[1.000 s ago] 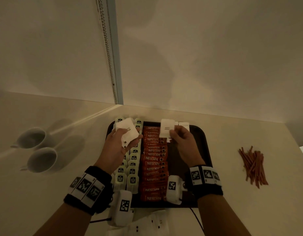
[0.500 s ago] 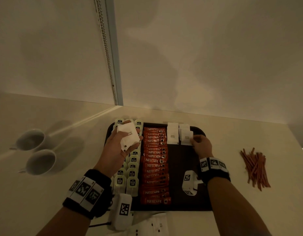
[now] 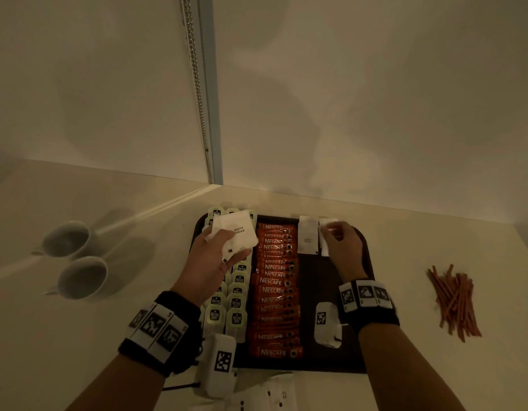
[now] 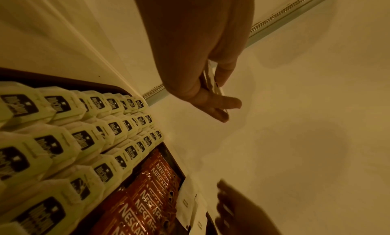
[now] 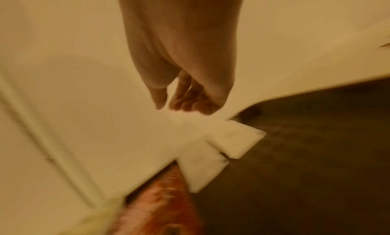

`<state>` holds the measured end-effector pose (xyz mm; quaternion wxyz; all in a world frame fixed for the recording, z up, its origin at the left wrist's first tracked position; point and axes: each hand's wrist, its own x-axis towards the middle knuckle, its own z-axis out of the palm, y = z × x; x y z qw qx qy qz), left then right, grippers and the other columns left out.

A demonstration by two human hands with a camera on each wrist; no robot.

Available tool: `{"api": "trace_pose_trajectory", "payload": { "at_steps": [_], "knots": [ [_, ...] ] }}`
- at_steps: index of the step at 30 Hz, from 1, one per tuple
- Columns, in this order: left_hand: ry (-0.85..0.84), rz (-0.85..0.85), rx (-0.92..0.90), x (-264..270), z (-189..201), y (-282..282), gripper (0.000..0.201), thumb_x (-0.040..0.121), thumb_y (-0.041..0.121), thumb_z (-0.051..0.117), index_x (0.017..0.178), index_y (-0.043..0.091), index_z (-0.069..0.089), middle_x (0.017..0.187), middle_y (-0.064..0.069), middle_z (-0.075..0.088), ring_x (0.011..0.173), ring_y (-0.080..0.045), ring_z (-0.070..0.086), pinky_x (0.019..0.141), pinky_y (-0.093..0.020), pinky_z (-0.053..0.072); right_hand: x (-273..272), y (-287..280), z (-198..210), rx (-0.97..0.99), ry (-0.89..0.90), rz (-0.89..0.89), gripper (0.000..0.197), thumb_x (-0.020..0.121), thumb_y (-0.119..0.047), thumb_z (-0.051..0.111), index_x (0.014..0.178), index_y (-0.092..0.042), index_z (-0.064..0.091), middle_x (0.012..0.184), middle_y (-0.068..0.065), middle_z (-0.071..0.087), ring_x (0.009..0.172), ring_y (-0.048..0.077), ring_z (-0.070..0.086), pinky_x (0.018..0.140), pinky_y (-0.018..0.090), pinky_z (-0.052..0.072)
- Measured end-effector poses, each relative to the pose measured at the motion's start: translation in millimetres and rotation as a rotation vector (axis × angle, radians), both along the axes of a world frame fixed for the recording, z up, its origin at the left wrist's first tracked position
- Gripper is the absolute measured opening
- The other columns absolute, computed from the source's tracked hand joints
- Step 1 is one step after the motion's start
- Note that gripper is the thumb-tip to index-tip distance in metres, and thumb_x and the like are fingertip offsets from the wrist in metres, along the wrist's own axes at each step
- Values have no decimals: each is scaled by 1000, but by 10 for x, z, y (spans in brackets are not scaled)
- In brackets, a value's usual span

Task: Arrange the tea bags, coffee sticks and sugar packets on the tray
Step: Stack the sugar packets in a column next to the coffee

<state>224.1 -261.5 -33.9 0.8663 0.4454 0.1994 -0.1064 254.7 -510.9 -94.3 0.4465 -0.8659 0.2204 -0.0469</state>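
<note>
Two white cups (image 3: 76, 259) left, red stirrer sticks (image 3: 454, 301) right

Both forearms reach forward, each wrist wrapped in a black band carrying white coded markers. The left hand (image 3: 218, 256) is raised and turned partly palm-up, its thumb and curled fingers (image 4: 223, 103) pinching a small stack of white packets. The right hand (image 3: 343, 247) reaches farther ahead, back upward, its fingers (image 5: 185, 103) hanging loosely bunched

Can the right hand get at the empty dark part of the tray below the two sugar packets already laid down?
Probably yes. The right hand hovers just above that bare stretch of tray, and nothing lies between. Its fingers look empty, so it needs a packet from the left hand first.
</note>
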Motion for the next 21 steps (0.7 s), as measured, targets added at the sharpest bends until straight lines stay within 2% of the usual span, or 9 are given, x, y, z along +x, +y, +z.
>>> {"api": "trace_pose_trajectory", "payload": {
  "at_steps": [1,3,6,10,13,17,19,21],
  "knots": [
    [-13,-10,29,-5,2,-10,22,94,0,47,100,17,60,108,-6,60,96,-24,60,55,-22,56,-33,168,150,80,-14,117,15,92,-24,58,101,-13,61,91,-6,63,87,12,60,68,15,40],
    [-49,-41,89,-16,10,-32,22,94,2,49,102,19,61,114,-6,59,100,-21,59,58,-20,55,-121,496,402,240,0,342,17,91,-32,56,96,-17,63,88,-7,66,83,8,63,70,19,48],
    [-105,-68,157,-27,27,-57,22,94,2,53,107,19,60,113,-4,63,98,-17,63,62,-21,55,-230,817,548,371,-12,450,17,87,-35,62,94,-21,66,89,-4,68,81,10,66,75,27,56],
    [-147,-75,217,-63,14,-23,24,92,2,55,107,20,60,107,-2,65,92,-14,67,71,-25,58,-299,950,523,459,-65,400,10,88,-25,63,94,-18,66,86,-2,66,77,11,63,77,28,53],
    [-130,-87,170,-82,18,-17,23,93,2,53,106,19,60,110,-4,64,96,-15,66,74,-28,59,-348,933,500,518,-43,383,6,89,-19,62,94,-19,65,91,3,68,83,18,65,80,33,56],
    [30,-23,-201,-100,-26,38,22,97,8,40,110,8,57,109,-18,63,89,-31,69,77,-37,59,-363,659,357,602,-27,200,12,90,-15,59,100,-11,63,97,6,69,85,20,66,77,32,57],
    [52,-15,-276,-120,-42,73,25,97,9,36,114,6,54,106,-21,63,85,-35,70,81,-39,56,-335,445,197,486,-54,65,14,90,-14,59,102,-8,63,100,6,68,92,18,65,84,33,56],
    [51,13,-287,-122,-55,85,24,97,8,35,109,6,56,102,-21,65,83,-33,71,78,-40,58,-301,242,21,291,-33,-39,9,90,-15,59,98,-11,62,103,4,67,96,17,63,89,36,53]
  ]
}}
